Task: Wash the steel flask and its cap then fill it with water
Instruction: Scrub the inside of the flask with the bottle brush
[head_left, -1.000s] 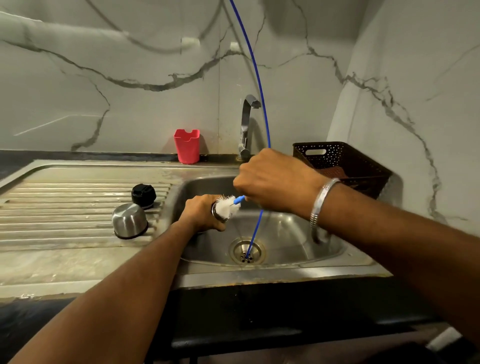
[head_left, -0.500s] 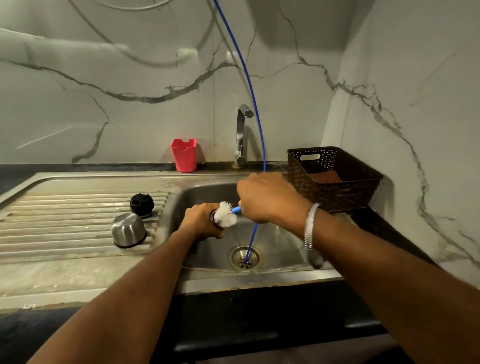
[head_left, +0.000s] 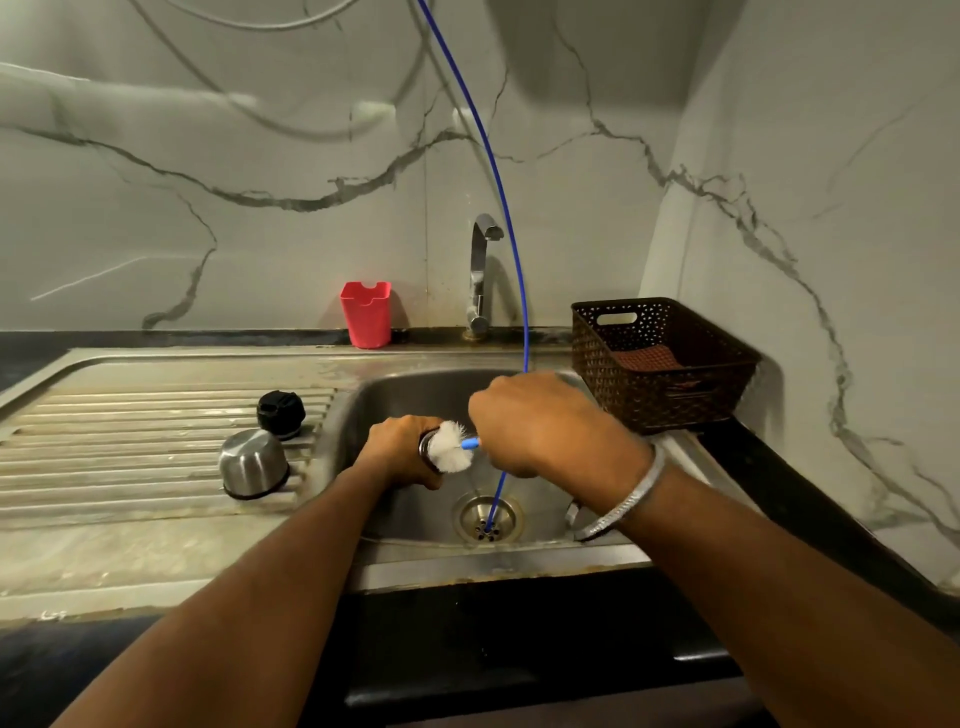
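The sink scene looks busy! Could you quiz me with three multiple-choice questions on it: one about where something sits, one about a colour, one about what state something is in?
1. Where does the black stopper sit?
A. On the ribbed draining board, behind the steel cup
B. Inside the brown basket
C. Down in the sink basin

2. What colour is the small holder by the wall, left of the tap?
A. Green
B. Red
C. White

3. What is the right hand doing?
A. Resting flat on the counter
B. Turning the tap
C. Gripping the blue-handled brush at the mouth of the flask

Answers:
1 A: it stands on the ribs just beyond the steel cup.
2 B: the holder is plainly red.
3 C: its fingers curl round the handle, white bristles at the flask's opening, while the left hand holds the flask.
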